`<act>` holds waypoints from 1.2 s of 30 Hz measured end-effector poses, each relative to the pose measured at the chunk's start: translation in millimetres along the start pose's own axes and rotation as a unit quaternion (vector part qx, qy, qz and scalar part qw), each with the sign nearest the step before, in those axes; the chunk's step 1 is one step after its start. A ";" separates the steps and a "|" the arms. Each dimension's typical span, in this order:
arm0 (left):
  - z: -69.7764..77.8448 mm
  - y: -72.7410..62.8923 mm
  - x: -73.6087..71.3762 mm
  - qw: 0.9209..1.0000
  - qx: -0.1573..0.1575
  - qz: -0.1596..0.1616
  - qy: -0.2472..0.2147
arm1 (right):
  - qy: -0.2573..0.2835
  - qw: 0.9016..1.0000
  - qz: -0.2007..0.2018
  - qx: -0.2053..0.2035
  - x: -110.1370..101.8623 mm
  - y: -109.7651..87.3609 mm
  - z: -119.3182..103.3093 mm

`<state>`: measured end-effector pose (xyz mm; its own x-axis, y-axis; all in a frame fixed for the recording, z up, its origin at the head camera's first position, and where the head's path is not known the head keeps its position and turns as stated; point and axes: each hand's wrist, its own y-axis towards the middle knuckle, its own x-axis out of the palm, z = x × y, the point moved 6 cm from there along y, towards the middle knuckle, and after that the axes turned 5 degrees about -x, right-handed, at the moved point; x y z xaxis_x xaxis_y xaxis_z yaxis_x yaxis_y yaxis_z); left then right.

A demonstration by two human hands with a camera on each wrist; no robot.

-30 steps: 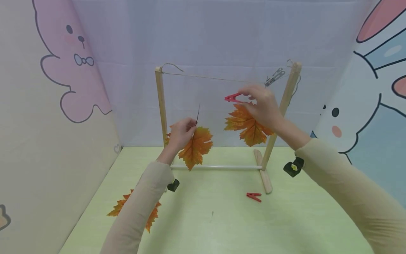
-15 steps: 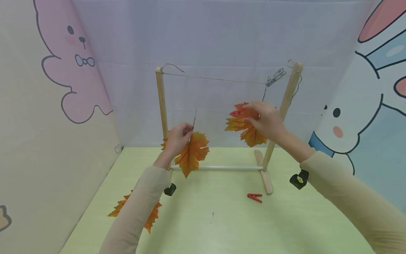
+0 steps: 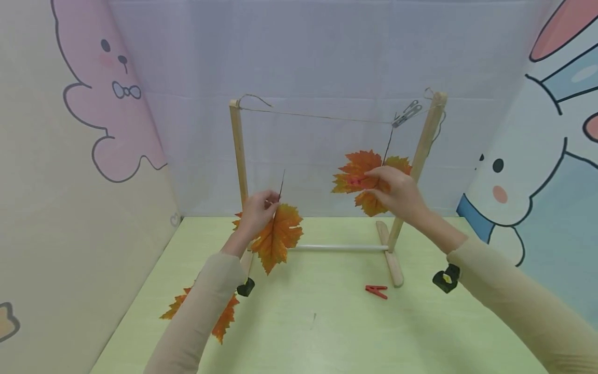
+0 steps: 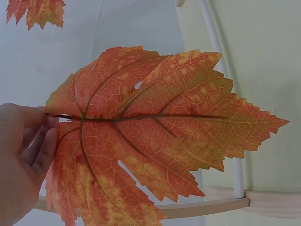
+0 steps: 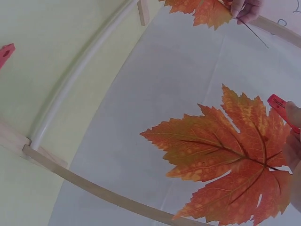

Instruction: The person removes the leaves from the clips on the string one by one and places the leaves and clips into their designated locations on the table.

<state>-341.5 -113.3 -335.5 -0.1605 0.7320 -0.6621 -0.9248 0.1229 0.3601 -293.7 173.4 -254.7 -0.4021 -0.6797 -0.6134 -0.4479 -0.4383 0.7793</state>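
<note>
I am bringing the right hand (image 3: 402, 193) down: a second ago it was hovering close under the line (image 3: 317, 116), and now it is sitting well below it, in front of the hung leaf (image 3: 359, 160). It is pinching a red clip (image 5: 281, 104) between thumb and fingers; whether the clip is touching that leaf, I cannot tell from either view.

My left hand (image 3: 258, 212) is sinking too and drifting toward the left post (image 3: 238, 150), and the held leaf (image 3: 279, 232) is travelling with it. Thumb and fingers are pinching this leaf by its stem (image 3: 282, 182), just above the blade; the stem's free end is pointing up and the blade is hanging below the fingers.

For the work, I am reading this as a widening gap: held leaf and red clip are both staying below the line and well apart from each other, so only the left hand is supporting the leaf.

The hung leaf is staying on the line, a grey clip (image 3: 406, 115) gripping its stem near the right post (image 3: 426, 140). On the table (image 3: 322, 337), a spare clip (image 3: 376, 291) is lying untouched near that post's foot, and another leaf (image 3: 226, 318) is lying partly hidden by the left sleeve (image 3: 212, 291).
</note>
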 end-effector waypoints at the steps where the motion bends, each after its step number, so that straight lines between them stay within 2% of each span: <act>1: -1.4 -1.3 0.6 1.000 -0.001 -0.001 0.000 | 0.001 1.000 -0.002 0.004 0.6 -2.4 0.5; 10: -15.3 -13.4 6.4 1.000 -0.019 -0.010 0.011 | 0.002 1.000 -0.016 0.008 5.8 -20.2 3.8; 22: -28.0 -22.3 12.1 0.999 -0.043 -0.023 0.003 | 0.004 0.999 -0.024 0.026 11.9 -45.3 11.4; 32: -42.7 -32.2 17.4 0.996 -0.079 -0.043 0.000 | 0.013 0.998 -0.043 0.052 22.2 -68.9 16.1; 36: -46.6 -35.6 20.3 0.996 -0.080 -0.050 0.000 | 0.015 0.997 -0.043 0.054 25.3 -77.7 17.8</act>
<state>-327.9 -134.1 -392.4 -0.0655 0.7211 -0.6898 -0.9791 0.0869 0.1838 -283.3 200.7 -333.1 -0.3352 -0.6605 -0.6718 -0.5640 -0.4305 0.7047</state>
